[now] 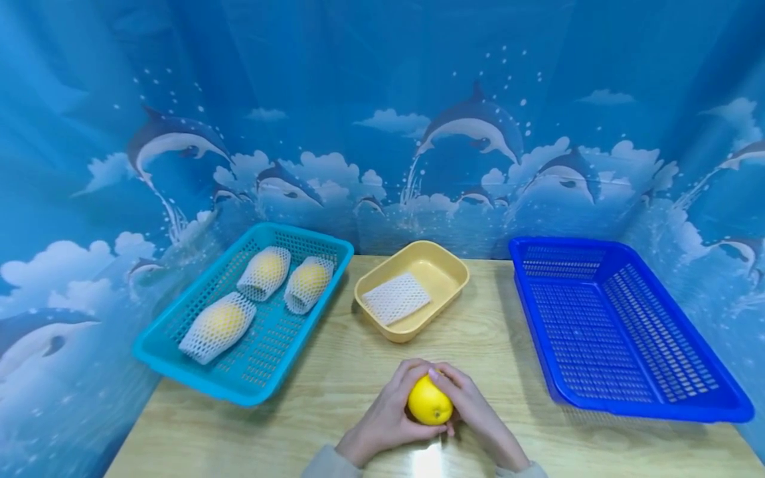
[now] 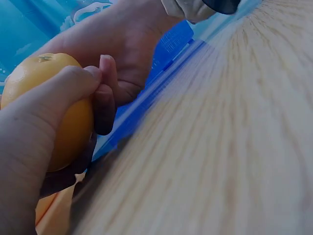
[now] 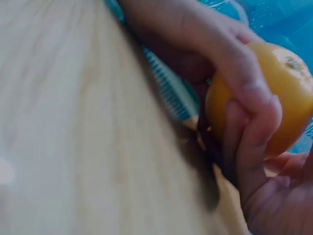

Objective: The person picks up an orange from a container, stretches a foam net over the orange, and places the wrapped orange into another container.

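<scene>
A round yellow citrus fruit (image 1: 429,402) is cupped between both hands above the near part of the table. My left hand (image 1: 390,411) grips it from the left, its thumb lying along the near side in the left wrist view. From the right, my right hand (image 1: 476,406) holds the same fruit, fingers bent over its top and others curled low beside the left thumb. The stem end shows in both wrist views. Beyond the hands, a flat white foam net sleeve (image 1: 397,298) lies in a small yellow tray (image 1: 445,307).
At left stands a teal basket (image 1: 263,358) with three yellow fruits in white foam nets, one of them a netted fruit (image 1: 220,325) near its front. A blue basket (image 1: 588,338) is at right. A dolphin-print curtain (image 1: 382,79) hangs behind the wooden table (image 1: 239,438).
</scene>
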Action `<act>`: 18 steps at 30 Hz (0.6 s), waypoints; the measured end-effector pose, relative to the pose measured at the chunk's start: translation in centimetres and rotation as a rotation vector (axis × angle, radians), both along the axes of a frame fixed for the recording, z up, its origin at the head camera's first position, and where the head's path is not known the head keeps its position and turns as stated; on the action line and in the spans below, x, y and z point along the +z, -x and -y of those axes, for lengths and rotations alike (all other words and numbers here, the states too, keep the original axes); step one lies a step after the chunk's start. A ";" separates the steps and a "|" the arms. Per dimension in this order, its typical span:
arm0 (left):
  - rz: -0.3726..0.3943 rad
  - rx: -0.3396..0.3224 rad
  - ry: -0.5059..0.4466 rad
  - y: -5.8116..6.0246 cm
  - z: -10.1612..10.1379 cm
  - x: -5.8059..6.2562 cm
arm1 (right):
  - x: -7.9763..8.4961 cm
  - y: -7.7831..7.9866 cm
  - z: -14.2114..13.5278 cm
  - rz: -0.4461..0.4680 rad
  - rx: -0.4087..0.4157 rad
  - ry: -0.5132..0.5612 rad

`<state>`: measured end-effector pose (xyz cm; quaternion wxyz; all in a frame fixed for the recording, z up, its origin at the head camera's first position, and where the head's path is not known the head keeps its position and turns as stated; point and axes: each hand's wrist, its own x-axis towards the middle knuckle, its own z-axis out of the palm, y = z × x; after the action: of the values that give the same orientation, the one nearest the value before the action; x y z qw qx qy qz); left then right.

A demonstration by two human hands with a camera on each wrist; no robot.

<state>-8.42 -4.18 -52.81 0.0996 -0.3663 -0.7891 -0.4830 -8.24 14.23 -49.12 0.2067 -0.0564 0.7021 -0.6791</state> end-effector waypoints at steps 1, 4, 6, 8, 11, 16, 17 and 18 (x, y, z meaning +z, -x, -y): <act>-0.003 0.008 0.000 0.0 0.0 0.0 | -0.3 0.0 0.1 -0.025 -0.037 -0.010; -0.029 0.039 -0.009 0.0 -0.1 -0.1 | -1.2 0.0 0.3 -0.133 -0.170 -0.054; -0.060 0.059 -0.024 0.1 -0.1 -0.1 | -1.7 0.0 0.5 -0.198 -0.269 -0.082; -0.070 0.070 -0.046 0.1 -0.1 -0.2 | -1.9 0.0 0.7 -0.218 -0.331 -0.076; -0.044 0.087 -0.074 0.1 0.0 -0.4 | -1.9 -0.1 0.9 -0.208 -0.363 -0.033; 0.077 0.144 -0.067 -0.2 0.2 -0.2 | -1.8 -0.1 1.0 -0.207 -0.327 0.019; 0.099 0.164 -0.055 -0.2 0.2 -0.1 | -1.8 -0.1 1.0 -0.210 -0.314 0.023; 0.115 0.183 -0.042 -0.3 0.2 -0.1 | -1.8 -0.1 0.9 -0.208 -0.299 0.026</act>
<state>-8.13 -4.37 -52.87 0.1055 -0.2625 -0.8132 -0.5085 -8.13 13.29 -50.95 0.0290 -0.0243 0.7113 -0.7018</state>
